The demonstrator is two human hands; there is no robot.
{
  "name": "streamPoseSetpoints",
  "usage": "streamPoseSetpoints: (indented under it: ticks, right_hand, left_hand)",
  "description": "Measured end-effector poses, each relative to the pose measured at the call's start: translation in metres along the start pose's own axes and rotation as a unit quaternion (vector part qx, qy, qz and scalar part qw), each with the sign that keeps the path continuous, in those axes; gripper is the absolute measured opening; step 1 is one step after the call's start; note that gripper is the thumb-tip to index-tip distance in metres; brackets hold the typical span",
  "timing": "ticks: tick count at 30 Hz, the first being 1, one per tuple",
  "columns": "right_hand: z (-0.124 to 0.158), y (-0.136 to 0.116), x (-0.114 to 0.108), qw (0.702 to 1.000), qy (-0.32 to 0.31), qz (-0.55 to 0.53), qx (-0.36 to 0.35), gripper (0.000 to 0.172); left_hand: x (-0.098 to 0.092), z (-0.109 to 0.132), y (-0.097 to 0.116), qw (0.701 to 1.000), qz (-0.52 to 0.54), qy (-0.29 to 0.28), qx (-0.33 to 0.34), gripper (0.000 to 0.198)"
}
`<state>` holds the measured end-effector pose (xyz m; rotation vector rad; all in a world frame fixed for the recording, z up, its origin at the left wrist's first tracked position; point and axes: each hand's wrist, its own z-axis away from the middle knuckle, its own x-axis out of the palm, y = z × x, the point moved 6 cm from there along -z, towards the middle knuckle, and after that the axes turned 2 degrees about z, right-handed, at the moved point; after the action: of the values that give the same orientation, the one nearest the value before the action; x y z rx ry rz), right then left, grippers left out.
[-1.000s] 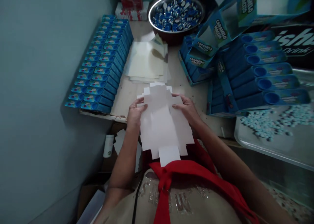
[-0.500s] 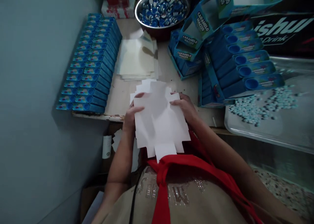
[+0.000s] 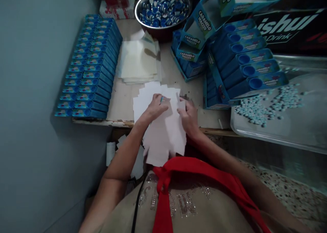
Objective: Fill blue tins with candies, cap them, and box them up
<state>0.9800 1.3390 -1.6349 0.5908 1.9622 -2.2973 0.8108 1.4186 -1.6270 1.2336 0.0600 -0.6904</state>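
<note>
A white die-cut cardboard box blank (image 3: 163, 134) hangs over the table's front edge, close to my red apron. My right hand (image 3: 189, 117) grips its right edge, thumb on top and fingers behind. My left hand (image 3: 156, 107) reaches over the upper part of the blank, its fingers bent and closed at a small flap there. A blue mark shows at one of its fingers. More white blanks (image 3: 140, 105) lie under and behind this one on the table, with stepped edges.
Behind lies a pile of cream sheets (image 3: 138, 64). Stacked blue boxes (image 3: 94, 66) line the left, by the wall. A metal bowl (image 3: 163, 25) of blue-and-white pieces stands at the back. Blue candy boxes (image 3: 245, 66) and a clear tray (image 3: 268, 134) with small pale-blue pieces are on the right.
My left hand has left the blank's left edge and moved right, onto its upper part. The blank has narrowed in view and turned, with my right hand still at its right edge.
</note>
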Motion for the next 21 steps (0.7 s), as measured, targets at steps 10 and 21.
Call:
streamPoseSetpoints:
  ticks: [10, 21]
  right_hand:
    - [-0.070, -0.016, 0.012, 0.970, -0.174, 0.154, -0.077, 0.043]
    - [-0.047, -0.044, 0.034, 0.919, -0.165, 0.325, -0.151, 0.044]
  left_hand:
    - [-0.019, 0.010, -0.003, 0.976, 0.140, 0.165, -0.040, 0.021]
    - [-0.013, 0.048, -0.021, 0.915, 0.211, 0.342, 0.018, 0.042]
